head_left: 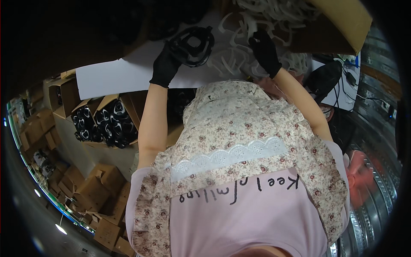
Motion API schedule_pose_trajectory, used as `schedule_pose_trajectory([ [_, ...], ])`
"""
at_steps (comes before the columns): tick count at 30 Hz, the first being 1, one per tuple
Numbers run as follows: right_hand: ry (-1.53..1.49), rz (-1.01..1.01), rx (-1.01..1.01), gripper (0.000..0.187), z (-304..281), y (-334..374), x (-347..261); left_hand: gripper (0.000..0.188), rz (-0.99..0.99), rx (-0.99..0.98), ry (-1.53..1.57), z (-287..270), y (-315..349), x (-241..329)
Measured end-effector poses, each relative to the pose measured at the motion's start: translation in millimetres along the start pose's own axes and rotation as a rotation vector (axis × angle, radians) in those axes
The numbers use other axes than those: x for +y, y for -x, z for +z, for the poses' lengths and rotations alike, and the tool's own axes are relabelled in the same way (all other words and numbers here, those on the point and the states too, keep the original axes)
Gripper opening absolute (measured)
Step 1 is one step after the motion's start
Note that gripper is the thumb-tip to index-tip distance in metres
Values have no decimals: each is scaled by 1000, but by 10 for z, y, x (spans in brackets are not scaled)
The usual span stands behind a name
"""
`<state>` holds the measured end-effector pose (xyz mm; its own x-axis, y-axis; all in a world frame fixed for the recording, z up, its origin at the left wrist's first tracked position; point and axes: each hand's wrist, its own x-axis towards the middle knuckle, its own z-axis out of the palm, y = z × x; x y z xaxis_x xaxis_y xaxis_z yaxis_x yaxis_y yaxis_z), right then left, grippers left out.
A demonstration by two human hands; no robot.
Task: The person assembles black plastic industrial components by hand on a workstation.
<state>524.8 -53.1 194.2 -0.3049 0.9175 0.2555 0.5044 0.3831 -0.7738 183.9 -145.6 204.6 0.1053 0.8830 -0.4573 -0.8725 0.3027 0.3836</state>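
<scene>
My left hand (pixel 166 67), in a black glove, grips the left side of a black plastic frame (pixel 200 42). The frame is rounded, shaped like a mask shell, with an opening in its middle. My right hand (pixel 265 52), also gloved in black, has its fingers closed at the lower end of a curved white plastic piece (pixel 249 26). Loose translucent white pieces (pixel 227 61) lie between the two hands on a white tabletop (pixel 111 77). The fingertips of both hands are partly lost in dark shadow.
More white pieces (pixel 278 10) are heaped at the far right beside a cardboard box (pixel 346 21). Boxes of black frames (pixel 113 122) stand below the table at left. Cartons (pixel 98 186) stack behind on the floor. Cables (pixel 340 81) hang at right, near a pink fan (pixel 359 173).
</scene>
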Motion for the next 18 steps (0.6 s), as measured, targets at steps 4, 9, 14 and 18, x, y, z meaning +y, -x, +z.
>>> schedule_pose_trajectory([
  [4,138,-95,-13,15,-164,-32,-8,32,161,106,-637,316,103,-48],
  [9,-491,296,-61,17,-170,119,-137,29,755,-63,-1787,497,166,-393],
  [14,-894,431,-57,24,-149,288,-34,34,888,163,-2243,162,211,-693],
  [18,-756,365,4,31,-235,458,-130,50,421,741,-1480,-354,270,-929],
])
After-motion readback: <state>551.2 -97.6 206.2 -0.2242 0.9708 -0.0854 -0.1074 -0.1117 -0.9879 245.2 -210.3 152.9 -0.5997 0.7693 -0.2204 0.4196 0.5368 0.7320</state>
